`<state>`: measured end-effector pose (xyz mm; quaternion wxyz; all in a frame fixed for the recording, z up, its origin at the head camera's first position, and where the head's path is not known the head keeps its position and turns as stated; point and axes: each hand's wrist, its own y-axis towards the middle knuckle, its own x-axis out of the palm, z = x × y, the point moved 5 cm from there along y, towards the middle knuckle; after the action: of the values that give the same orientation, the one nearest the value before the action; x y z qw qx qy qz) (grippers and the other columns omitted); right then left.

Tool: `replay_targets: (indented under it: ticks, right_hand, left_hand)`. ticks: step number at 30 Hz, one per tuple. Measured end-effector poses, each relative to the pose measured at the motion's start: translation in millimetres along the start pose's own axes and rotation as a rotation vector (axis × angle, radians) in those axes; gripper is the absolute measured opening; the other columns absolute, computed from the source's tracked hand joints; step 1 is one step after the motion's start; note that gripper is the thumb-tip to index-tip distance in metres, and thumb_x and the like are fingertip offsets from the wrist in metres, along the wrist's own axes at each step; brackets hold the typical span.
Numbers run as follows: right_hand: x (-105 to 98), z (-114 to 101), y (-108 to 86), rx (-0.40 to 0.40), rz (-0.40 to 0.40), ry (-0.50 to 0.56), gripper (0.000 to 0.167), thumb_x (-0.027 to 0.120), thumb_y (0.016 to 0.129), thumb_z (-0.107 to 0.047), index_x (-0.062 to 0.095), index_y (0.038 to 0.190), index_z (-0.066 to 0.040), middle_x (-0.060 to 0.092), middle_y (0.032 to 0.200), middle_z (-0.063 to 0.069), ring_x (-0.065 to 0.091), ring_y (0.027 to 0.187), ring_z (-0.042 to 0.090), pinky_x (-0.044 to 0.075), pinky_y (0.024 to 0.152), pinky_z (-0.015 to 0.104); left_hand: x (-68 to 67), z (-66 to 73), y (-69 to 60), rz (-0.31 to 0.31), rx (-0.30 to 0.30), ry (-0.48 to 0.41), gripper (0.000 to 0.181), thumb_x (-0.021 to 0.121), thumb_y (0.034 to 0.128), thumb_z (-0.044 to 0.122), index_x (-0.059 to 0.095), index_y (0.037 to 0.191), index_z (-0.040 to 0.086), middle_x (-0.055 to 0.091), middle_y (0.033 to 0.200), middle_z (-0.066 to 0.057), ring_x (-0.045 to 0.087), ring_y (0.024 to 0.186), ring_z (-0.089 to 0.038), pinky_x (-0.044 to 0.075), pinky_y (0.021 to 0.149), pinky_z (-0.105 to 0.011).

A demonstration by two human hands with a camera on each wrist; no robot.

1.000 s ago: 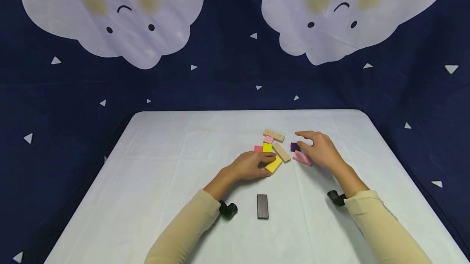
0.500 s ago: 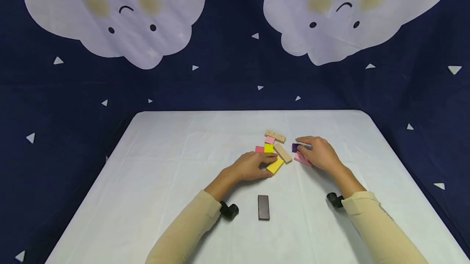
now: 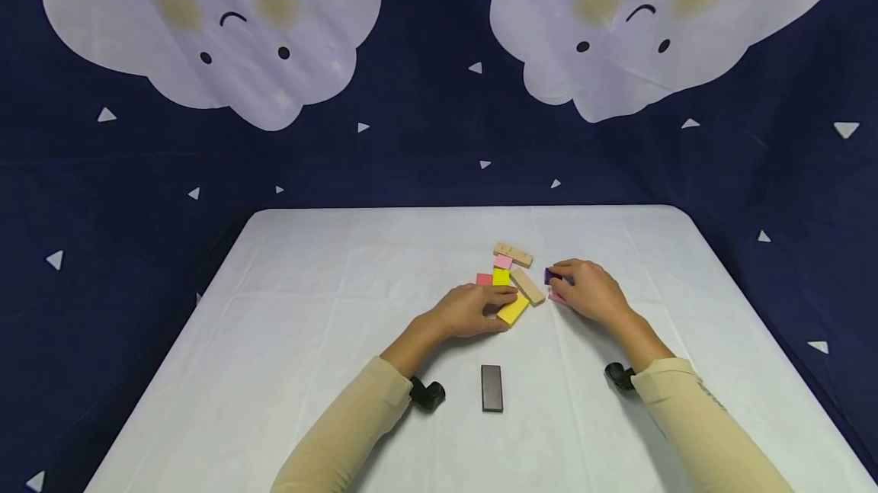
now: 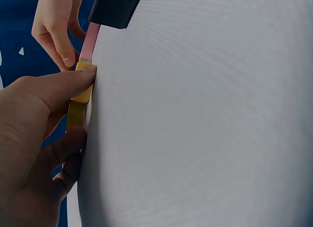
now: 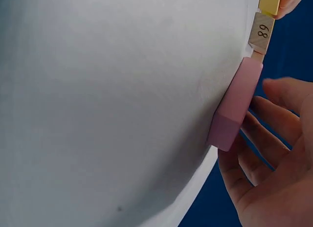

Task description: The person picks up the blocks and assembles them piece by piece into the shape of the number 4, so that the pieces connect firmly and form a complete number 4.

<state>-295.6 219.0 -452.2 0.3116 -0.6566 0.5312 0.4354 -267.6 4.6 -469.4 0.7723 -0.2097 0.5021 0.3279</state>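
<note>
My left hand (image 3: 469, 308) pinches a yellow wooden block (image 3: 513, 311) that lies flat on the table. The thumb lies along its near side in the left wrist view. My right hand (image 3: 591, 291) has its thumb and index finger around a small dark purple block (image 3: 548, 276); the fingers cover most of it. A pink block (image 5: 239, 95) lies beside that hand, largely hidden under it in the head view. Between the hands, a plain wooden block (image 3: 527, 287) slants next to the yellow one.
Behind the left hand sit a smaller yellow block (image 3: 501, 276), a red-pink block (image 3: 484, 279), a light pink block (image 3: 503, 261) and another plain wooden block (image 3: 513, 254). A dark brown block (image 3: 491, 388) lies nearer on the white table (image 3: 274, 340). A dark blue cloud-print cloth (image 3: 425, 97) hangs behind.
My right hand has lowered and moved left, its thumb and index finger coming together at the purple block and covering more of the pink one. My left hand stays on the yellow block.
</note>
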Motion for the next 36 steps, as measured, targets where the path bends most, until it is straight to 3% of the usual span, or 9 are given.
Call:
replay_targets:
  ticks: [15, 36]
  right_hand:
    - [-2.7, 1.9, 3.0, 0.003, 0.02, -0.047, 0.034, 0.06, 0.091, -0.02, 0.068, 0.122, -0.009, 0.061, 0.128, 0.012, 0.051, 0.119, 0.041, 0.04, 0.092, 0.059]
    - [-2.8, 6.8, 1.1, -0.002, 0.062, 0.025, 0.029, 0.062, 0.091, -0.012, 0.071, 0.119, -0.012, 0.064, 0.122, 0.011, 0.054, 0.117, 0.037, 0.041, 0.092, 0.058]
  left_hand:
    - [-0.9, -0.6, 2.5, 0.002, -0.015, -0.011, 0.056, 0.068, 0.0871, 0.044, 0.052, 0.139, 0.028, 0.041, 0.143, 0.021, 0.04, 0.13, -0.005, 0.036, 0.103, -0.031]
    - [-1.6, -0.3, 3.7, 0.004, -0.023, 0.008, 0.058, 0.072, 0.084, 0.045, 0.054, 0.137, 0.03, 0.048, 0.14, 0.017, 0.043, 0.128, -0.006, 0.036, 0.103, -0.032]
